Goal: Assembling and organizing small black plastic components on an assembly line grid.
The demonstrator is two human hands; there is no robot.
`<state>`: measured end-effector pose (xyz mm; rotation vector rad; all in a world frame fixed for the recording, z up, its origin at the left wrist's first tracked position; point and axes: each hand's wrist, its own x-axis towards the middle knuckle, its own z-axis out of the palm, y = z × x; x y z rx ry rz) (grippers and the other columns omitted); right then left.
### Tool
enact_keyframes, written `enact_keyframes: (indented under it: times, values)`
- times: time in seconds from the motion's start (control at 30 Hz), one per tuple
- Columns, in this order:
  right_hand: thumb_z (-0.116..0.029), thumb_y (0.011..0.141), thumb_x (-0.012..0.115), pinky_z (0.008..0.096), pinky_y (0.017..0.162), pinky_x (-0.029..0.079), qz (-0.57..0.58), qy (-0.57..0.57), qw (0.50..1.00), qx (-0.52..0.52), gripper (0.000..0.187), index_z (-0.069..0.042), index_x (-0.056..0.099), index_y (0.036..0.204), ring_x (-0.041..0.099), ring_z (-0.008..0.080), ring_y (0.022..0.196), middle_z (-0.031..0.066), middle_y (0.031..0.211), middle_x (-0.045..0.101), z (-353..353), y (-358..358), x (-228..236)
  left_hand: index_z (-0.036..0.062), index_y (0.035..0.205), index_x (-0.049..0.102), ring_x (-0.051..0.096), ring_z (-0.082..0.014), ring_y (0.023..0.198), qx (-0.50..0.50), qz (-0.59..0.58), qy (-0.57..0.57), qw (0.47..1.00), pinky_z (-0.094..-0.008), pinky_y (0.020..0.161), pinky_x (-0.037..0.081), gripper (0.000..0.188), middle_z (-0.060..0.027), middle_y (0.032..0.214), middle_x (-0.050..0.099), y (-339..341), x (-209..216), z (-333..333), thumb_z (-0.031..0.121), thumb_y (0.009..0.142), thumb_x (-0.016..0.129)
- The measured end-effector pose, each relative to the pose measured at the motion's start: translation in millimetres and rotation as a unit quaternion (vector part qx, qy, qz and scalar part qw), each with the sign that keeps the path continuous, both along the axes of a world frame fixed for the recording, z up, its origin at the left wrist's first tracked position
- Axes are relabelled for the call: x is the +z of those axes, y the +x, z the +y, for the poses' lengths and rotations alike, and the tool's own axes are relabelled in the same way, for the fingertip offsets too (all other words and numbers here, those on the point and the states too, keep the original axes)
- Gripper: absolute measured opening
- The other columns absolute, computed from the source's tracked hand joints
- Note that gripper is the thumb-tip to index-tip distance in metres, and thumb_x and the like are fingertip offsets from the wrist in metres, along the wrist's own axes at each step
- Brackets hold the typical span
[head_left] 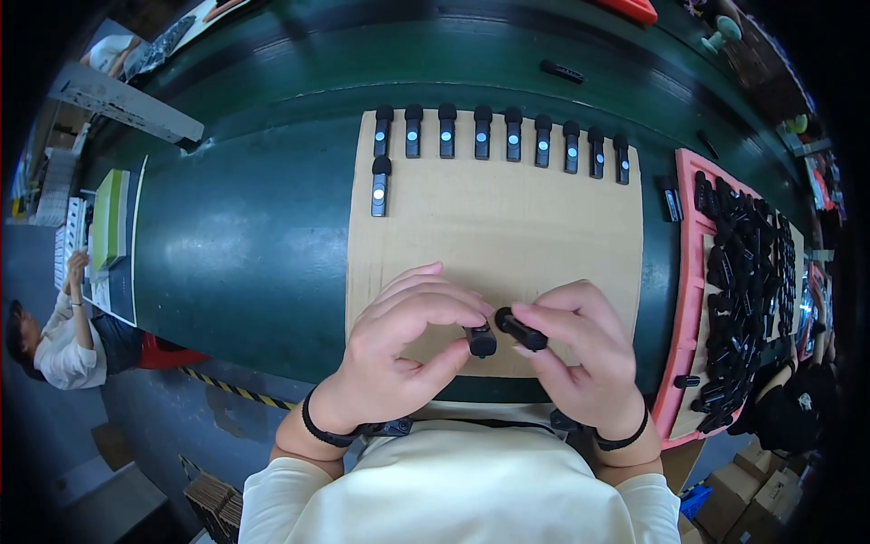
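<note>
My left hand (399, 331) pinches a small black clip-on microphone (481, 343) between thumb and fingers, its blunt end toward me. In my right hand (587, 340) is a second black microphone (527, 335), tilted, with a rounded dark tip facing the left hand. The two pieces are close together over the near part of a cardboard sheet (489, 231). Along the sheet's far edge stands a row of several black microphones (447, 132) with foam tips and pale round spots. One more microphone (380, 189) lies below the row's left end.
To the right, a pink tray (680, 344) carries a heap of black devices (729, 263). One black device (671, 205) lies between sheet and tray, another (562, 72) farther back on the green table (240, 245). A metal post (131, 104) and a person (68, 340) are at left.
</note>
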<state>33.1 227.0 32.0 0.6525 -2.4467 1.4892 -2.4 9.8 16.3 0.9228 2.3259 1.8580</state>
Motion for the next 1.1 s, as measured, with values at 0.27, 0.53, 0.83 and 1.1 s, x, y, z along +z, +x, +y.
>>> enact_keyframes:
  times: [0.27,0.53,0.83,1.1]
  values:
    - [0.013,0.069,0.07,0.0327,0.069,0.051,0.04,-0.005,0.999,0.033,0.037,0.0,0.063,0.103,0.063,0.0265,0.082,0.0152,0.094,0.065,-14,-6,0,0.0036,0.096,0.066,0.069,-0.025,0.093,0.01,0.039,0.0,0.999,-0.0497,0.101,0.044,0.021,-0.0109,0.095,0.072,2,0,-3,-0.003,0.076,0.069]
    - [0.012,0.073,0.07,0.0323,0.076,0.053,-0.024,-0.066,0.996,0.057,0.033,-0.002,0.057,0.1,0.065,0.0254,0.089,0.0175,0.096,0.065,-10,-8,2,0.001,0.099,0.066,0.068,-0.027,0.091,0.008,0.117,0.023,0.993,-0.0463,0.094,0.051,0.023,-0.0142,0.095,0.07,-2,8,-19,-0.007,0.077,0.069]
    - [0.013,0.079,0.069,0.0353,0.088,0.053,-0.149,-0.299,0.938,0.094,0.031,-0.001,0.053,0.102,0.067,0.0266,0.099,0.0207,0.104,0.066,-4,-4,-6,-0.0006,0.099,0.065,0.067,-0.0283,0.089,0.041,0.068,0.077,0.994,-0.0426,0.086,0.054,0.024,-0.0163,0.094,0.068,1,13,-48,-0.006,0.076,0.071]
    - [0.007,0.08,0.071,0.0322,0.083,0.053,-0.102,-0.096,0.987,0.075,0.029,-0.002,0.053,0.101,0.064,0.0226,0.096,0.0168,0.103,0.065,-4,-28,6,0.0006,0.101,0.067,0.067,-0.026,0.082,0.06,0.181,-0.027,0.981,-0.0341,0.07,0.053,0.03,-0.0127,0.093,0.07,-31,14,-57,-0.007,0.072,0.072]
